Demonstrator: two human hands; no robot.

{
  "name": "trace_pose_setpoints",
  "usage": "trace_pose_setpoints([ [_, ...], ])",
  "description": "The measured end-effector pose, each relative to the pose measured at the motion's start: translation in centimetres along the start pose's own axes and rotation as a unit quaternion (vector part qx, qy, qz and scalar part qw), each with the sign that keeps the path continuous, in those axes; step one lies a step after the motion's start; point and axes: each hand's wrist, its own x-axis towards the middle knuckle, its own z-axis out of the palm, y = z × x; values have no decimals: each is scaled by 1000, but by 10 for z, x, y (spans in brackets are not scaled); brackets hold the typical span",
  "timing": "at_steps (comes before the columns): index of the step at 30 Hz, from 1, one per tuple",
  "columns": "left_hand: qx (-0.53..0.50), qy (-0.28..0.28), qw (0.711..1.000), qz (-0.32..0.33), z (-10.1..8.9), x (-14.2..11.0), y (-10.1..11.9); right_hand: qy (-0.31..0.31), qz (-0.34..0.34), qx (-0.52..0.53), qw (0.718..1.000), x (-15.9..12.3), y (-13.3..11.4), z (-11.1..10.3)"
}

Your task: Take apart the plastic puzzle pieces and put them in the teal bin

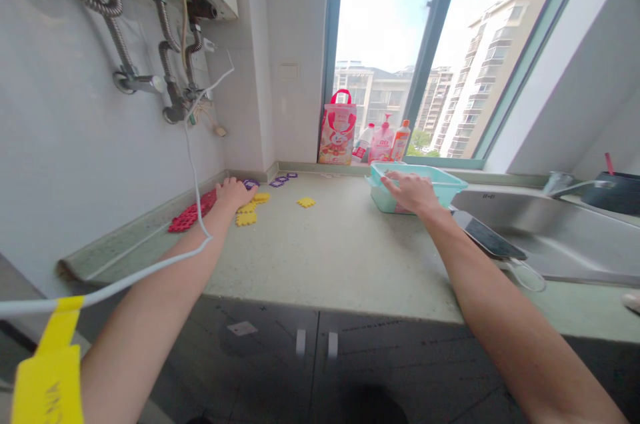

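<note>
At the back left of the counter, my left hand [234, 193] lies low with its fingers partly spread, beside red puzzle-edged foam-like pieces [193, 215]. Its thumb side touches or nearly touches a purple piece [251, 184]; the far fingertips are partly hidden. Yellow pieces with notched edges [247, 209] lie just right of my left wrist. My right hand [411, 191] is over the near left part of a mint-green plastic basket [447, 185], fingers apart and reaching across its rim. What lies inside the basket is mostly hidden.
A single yellow piece [306, 202] and several purple pieces [283, 180] lie mid-counter. A phone [493, 236] with a white cable sits by the steel sink [565, 231]. Bottles [383, 143] and a pink bag [338, 134] line the windowsill. A white cord [193, 164] hangs across my left arm.
</note>
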Motion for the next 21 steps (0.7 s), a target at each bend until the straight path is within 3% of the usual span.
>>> trace_pose_setpoints([
  [6, 3, 13, 1000, 24, -3, 1, 8, -2, -1, -11, 1000, 1, -1, 0],
  [10, 8, 63, 985, 161, -6, -7, 48, -3, 4, -18, 1000, 2, -1, 1],
  [15, -20, -8, 950, 312, -3, -38, 114, 1, -1, -14, 1000, 0, -2, 0],
  [18, -37, -33, 938, 342, -5, -51, 130, 6, -3, -13, 1000, -1, -2, 1],
  [21, -48, -18, 929, 365, -22, -57, 132, 9, -6, -16, 1000, -2, -3, 1],
])
